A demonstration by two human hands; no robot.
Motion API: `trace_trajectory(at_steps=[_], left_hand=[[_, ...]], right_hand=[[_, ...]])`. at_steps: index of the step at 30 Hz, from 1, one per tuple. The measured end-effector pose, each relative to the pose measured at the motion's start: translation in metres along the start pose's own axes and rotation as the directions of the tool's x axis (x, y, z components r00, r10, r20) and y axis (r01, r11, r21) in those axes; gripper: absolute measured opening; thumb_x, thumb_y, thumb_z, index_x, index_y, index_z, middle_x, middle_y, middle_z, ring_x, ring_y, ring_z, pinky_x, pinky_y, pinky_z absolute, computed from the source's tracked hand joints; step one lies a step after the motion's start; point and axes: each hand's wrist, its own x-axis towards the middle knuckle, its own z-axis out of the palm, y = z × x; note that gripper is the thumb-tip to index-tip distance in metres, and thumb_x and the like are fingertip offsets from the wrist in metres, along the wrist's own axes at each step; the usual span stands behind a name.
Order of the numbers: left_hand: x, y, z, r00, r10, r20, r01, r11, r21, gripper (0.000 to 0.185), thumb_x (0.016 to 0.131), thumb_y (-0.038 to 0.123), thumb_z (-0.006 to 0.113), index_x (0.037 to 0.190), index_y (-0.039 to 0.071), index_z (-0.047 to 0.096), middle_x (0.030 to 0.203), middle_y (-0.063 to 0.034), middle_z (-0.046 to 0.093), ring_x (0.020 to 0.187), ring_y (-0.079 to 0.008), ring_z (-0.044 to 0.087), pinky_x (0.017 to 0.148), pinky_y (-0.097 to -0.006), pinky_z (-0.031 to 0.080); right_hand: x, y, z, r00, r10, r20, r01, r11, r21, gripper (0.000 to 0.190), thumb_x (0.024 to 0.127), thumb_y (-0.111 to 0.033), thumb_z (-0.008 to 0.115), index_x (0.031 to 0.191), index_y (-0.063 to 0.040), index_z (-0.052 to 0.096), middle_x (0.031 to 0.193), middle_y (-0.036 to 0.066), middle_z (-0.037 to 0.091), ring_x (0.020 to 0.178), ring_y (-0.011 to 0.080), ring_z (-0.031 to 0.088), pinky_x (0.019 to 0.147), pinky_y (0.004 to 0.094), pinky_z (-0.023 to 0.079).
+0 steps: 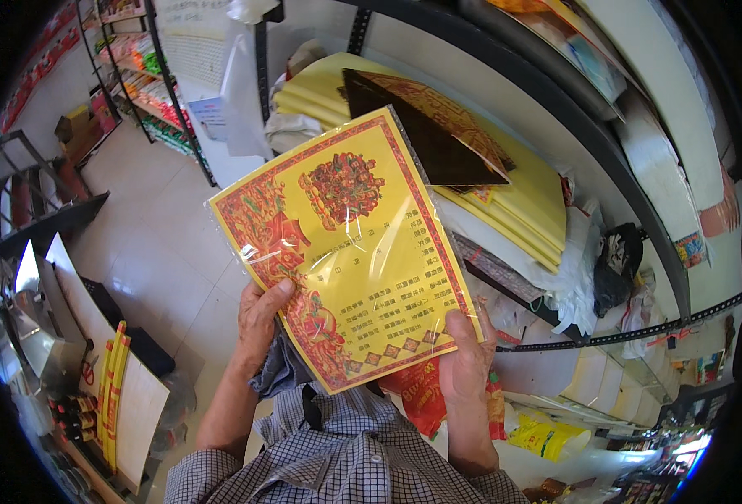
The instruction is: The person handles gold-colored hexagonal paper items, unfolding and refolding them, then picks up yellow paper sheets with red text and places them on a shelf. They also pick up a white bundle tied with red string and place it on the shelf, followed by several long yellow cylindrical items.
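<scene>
A yellow printed paper sheet [383, 264] in a clear plastic sleeve is held tilted in front of my chest. Red patterned borders and a cluster of red figures decorate it, and it bears lines of dark writing. My left hand [260, 315] grips its left edge, thumb on top. At the lower right corner my right hand [468, 353] pinches it, thumb also on the front face. The fingers behind the sheet are mostly hidden. Beyond its upper right edge, a dark flat packet [427, 138] with a patterned side rests on a stack of folded yellow paper [528, 214].
A black metal shelf frame [572, 82] curves around the stack. White plastic bags [578, 271] and a black bag [619, 264] hang at its right. On the left, a counter [141, 409] carries yellow rods [112, 397] and dark bottles [75, 419]. Shelves of packaged goods [150, 94] stand beyond the tiled floor [156, 214].
</scene>
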Motion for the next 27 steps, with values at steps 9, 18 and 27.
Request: trace_trajectory(at_steps=[9, 18, 27], left_hand=[[-0.018, 0.021, -0.047, 0.996, 0.078, -0.050, -0.081, 0.995, -0.056, 0.041, 0.092, 0.025, 0.062, 0.121, -0.004, 0.058, 0.111, -0.0124, 0.066, 0.095, -0.0178, 0.066, 0.086, -0.0312, 0.053], [-0.018, 0.042, -0.089, 0.997, 0.071, 0.011, -0.070, 0.996, -0.054, 0.051, 0.093, 0.032, 0.056, 0.127, -0.005, 0.052, 0.114, -0.0156, 0.066, 0.094, -0.0191, 0.068, 0.082, -0.0314, 0.057], [-0.006, 0.051, -0.101, 0.998, 0.059, 0.001, -0.058, 0.993, -0.100, 0.056, 0.091, 0.034, 0.059, 0.128, -0.006, 0.050, 0.113, -0.0177, 0.066, 0.093, -0.0208, 0.069, 0.080, -0.0319, 0.058]], right_hand=[[-0.015, 0.028, 0.033, 0.996, 0.076, 0.054, -0.077, 0.997, 0.025, 0.040, 0.091, -0.002, 0.063, 0.129, 0.002, 0.052, 0.120, 0.012, 0.063, 0.106, 0.0195, 0.061, 0.097, 0.0363, 0.048], [-0.034, 0.035, 0.043, 0.962, 0.143, 0.234, -0.120, 0.987, -0.109, 0.043, 0.085, -0.003, 0.063, 0.126, 0.005, 0.053, 0.119, 0.013, 0.062, 0.105, 0.0200, 0.061, 0.096, 0.0349, 0.048], [-0.033, 0.025, 0.048, 0.885, 0.314, 0.343, -0.240, 0.940, -0.242, 0.048, 0.088, -0.004, 0.052, 0.135, 0.008, 0.046, 0.126, 0.016, 0.060, 0.111, 0.0213, 0.060, 0.098, 0.0351, 0.047]])
